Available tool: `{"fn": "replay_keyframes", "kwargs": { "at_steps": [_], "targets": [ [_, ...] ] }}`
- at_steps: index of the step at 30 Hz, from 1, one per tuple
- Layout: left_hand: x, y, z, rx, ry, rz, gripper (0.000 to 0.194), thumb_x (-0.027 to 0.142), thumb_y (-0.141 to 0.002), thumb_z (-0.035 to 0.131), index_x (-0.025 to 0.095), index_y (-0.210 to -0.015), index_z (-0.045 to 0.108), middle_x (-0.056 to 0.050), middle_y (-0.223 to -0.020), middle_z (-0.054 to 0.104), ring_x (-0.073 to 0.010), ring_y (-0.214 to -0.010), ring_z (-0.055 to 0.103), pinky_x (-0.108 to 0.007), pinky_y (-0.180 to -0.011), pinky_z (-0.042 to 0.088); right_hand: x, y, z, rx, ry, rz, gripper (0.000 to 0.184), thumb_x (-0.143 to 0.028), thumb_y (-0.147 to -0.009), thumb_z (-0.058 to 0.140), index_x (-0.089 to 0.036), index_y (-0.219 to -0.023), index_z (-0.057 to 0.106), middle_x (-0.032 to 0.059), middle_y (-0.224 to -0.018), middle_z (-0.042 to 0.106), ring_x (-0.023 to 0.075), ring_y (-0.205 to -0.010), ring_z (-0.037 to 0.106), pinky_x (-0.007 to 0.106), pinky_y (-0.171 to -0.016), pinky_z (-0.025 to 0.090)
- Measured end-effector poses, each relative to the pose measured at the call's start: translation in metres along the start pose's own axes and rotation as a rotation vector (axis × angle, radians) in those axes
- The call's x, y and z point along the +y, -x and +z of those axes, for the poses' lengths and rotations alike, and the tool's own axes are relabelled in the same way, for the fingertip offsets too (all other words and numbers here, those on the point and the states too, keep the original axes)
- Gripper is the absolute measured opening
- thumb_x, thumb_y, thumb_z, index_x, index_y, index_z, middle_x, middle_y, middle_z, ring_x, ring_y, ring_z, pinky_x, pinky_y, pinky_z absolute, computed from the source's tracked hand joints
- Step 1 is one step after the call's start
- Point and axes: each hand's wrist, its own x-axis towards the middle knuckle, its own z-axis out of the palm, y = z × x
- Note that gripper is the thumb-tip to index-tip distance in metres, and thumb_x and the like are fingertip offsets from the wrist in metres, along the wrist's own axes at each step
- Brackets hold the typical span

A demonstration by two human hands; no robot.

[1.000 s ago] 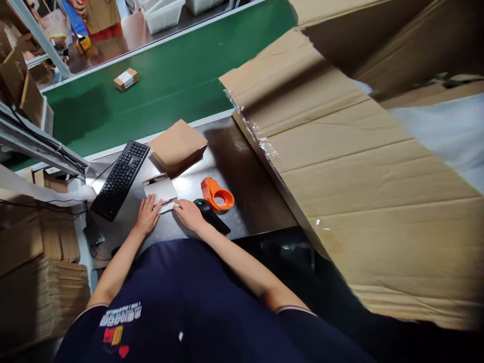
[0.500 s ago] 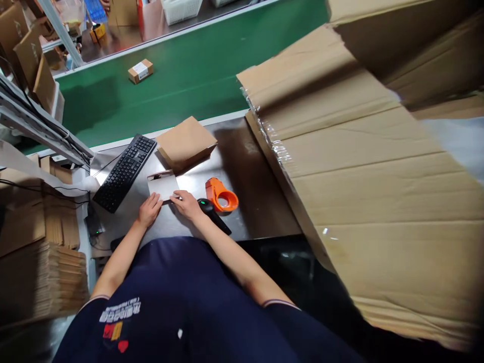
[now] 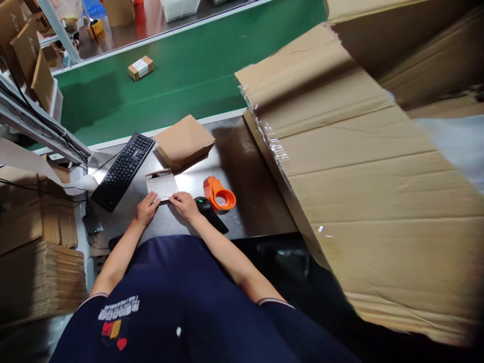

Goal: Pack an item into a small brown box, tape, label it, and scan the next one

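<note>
A small box (image 3: 162,186), pale on top with a slot along its far side showing something dark, lies on the metal table. My left hand (image 3: 146,207) grips its near left corner, fingers pressed together. At the near right corner, my right hand (image 3: 184,205) holds the near edge with bent fingers. Just behind the small box stands a closed brown cardboard box (image 3: 185,141). Close to my right forearm lie a black barcode scanner (image 3: 212,215) with a green light and an orange tape dispenser (image 3: 219,194).
A black keyboard (image 3: 124,171) lies at the table's left. Beyond runs a green conveyor belt (image 3: 196,75) carrying a small labelled carton (image 3: 140,68). Large cardboard sheets (image 3: 363,166) jut over the right side. Flattened cartons (image 3: 56,272) are stacked at lower left.
Both hands stay at the small box's near corners, with the fingers shifting slightly. The view has drifted a little. Across the belt, a hand at the top left has gone from view.
</note>
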Motion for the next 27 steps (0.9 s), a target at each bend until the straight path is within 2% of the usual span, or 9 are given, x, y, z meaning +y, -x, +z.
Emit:
{"fn": "replay_keyframes", "kwargs": {
  "at_steps": [3, 8, 11, 14, 16, 18, 21, 24, 27],
  "targets": [
    [0.0, -0.002, -0.001, 0.017, 0.036, -0.019, 0.029, 0.025, -0.103, 0.055, 0.024, -0.112, 0.082, -0.01, -0.129, 0.079, -0.0264, -0.135, 0.067, -0.048, -0.115, 0.058, -0.002, 0.0, 0.001, 0.043, -0.073, 0.049, 0.022, -0.017, -0.095, 0.062, -0.026, -0.102, 0.081, 0.0102, -0.121, 0.077, 0.0267, -0.119, 0.067, 0.051, -0.114, 0.052],
    [0.001, -0.011, -0.008, 0.033, 0.048, -0.066, 0.027, 0.029, -0.103, 0.057, 0.025, -0.11, 0.083, -0.01, -0.122, 0.081, -0.0253, -0.124, 0.074, -0.046, -0.109, 0.062, -0.004, -0.004, 0.001, 0.068, -0.138, 0.066, 0.02, -0.018, -0.096, 0.062, -0.027, -0.099, 0.079, 0.008, -0.138, 0.073, 0.0264, -0.145, 0.056, 0.052, -0.124, 0.047],
    [0.002, -0.019, -0.011, -0.003, -0.015, -0.07, 0.025, 0.032, -0.1, 0.064, 0.027, -0.117, 0.082, -0.012, -0.136, 0.075, -0.0284, -0.13, 0.069, -0.048, -0.111, 0.059, -0.003, -0.008, -0.001, 0.029, -0.199, 0.048, 0.02, -0.017, -0.095, 0.062, -0.026, -0.096, 0.079, 0.0088, -0.133, 0.075, 0.027, -0.142, 0.059, 0.053, -0.122, 0.048],
    [-0.003, -0.025, -0.008, 0.007, -0.022, -0.061, 0.024, 0.029, -0.094, 0.074, 0.025, -0.116, 0.082, -0.013, -0.15, 0.066, -0.0347, -0.149, 0.053, -0.055, -0.121, 0.05, -0.001, -0.013, -0.003, 0.004, -0.23, 0.04, 0.018, -0.017, -0.095, 0.063, -0.026, -0.097, 0.079, 0.0098, -0.127, 0.077, 0.0276, -0.134, 0.064, 0.054, -0.12, 0.05],
    [-0.01, -0.028, -0.005, 0.01, 0.01, -0.054, 0.023, 0.026, -0.093, 0.075, 0.022, -0.115, 0.082, -0.014, -0.151, 0.065, -0.037, -0.154, 0.047, -0.059, -0.123, 0.047, 0.0, -0.016, -0.005, 0.014, -0.224, 0.049, 0.013, -0.02, -0.094, 0.067, -0.026, -0.096, 0.078, 0.0111, -0.128, 0.076, 0.0284, -0.134, 0.064, 0.053, -0.118, 0.051],
    [-0.019, -0.03, -0.003, -0.001, 0.04, -0.041, 0.022, 0.025, -0.094, 0.074, 0.02, -0.114, 0.082, -0.015, -0.149, 0.067, -0.0369, -0.153, 0.049, -0.059, -0.122, 0.048, 0.003, -0.018, -0.009, 0.022, -0.216, 0.068, 0.007, -0.02, -0.09, 0.073, -0.024, -0.095, 0.076, 0.0129, -0.141, 0.07, 0.0299, -0.139, 0.059, 0.053, -0.118, 0.05],
    [-0.031, -0.032, -0.007, -0.032, 0.054, -0.012, 0.021, 0.023, -0.092, 0.076, 0.024, -0.112, 0.083, -0.013, -0.148, 0.068, -0.0344, -0.151, 0.051, -0.057, -0.122, 0.049, 0.008, -0.021, -0.016, -0.009, -0.252, 0.105, 0.01, -0.022, -0.083, 0.079, -0.022, -0.092, 0.074, 0.0152, -0.158, 0.055, 0.0321, -0.14, 0.058, 0.051, -0.113, 0.054],
    [-0.039, -0.032, -0.013, -0.055, 0.071, 0.008, 0.025, 0.021, -0.09, 0.079, 0.026, -0.114, 0.082, -0.012, -0.149, 0.067, -0.0321, -0.151, 0.051, -0.057, -0.123, 0.048, 0.015, -0.024, -0.021, -0.058, -0.319, 0.128, 0.012, -0.026, -0.084, 0.079, -0.021, -0.093, 0.073, 0.0151, -0.157, 0.057, 0.0303, -0.133, 0.064, 0.043, -0.101, 0.061],
    [-0.041, -0.031, -0.016, -0.044, 0.1, 0.007, 0.03, 0.021, -0.087, 0.083, 0.025, -0.116, 0.082, -0.013, -0.153, 0.064, -0.0324, -0.153, 0.049, -0.058, -0.124, 0.047, 0.02, -0.025, -0.021, -0.052, -0.249, 0.09, 0.014, -0.029, -0.085, 0.079, -0.023, -0.096, 0.074, 0.0125, -0.152, 0.063, 0.0295, -0.131, 0.066, 0.043, -0.104, 0.06]
  ]
}}
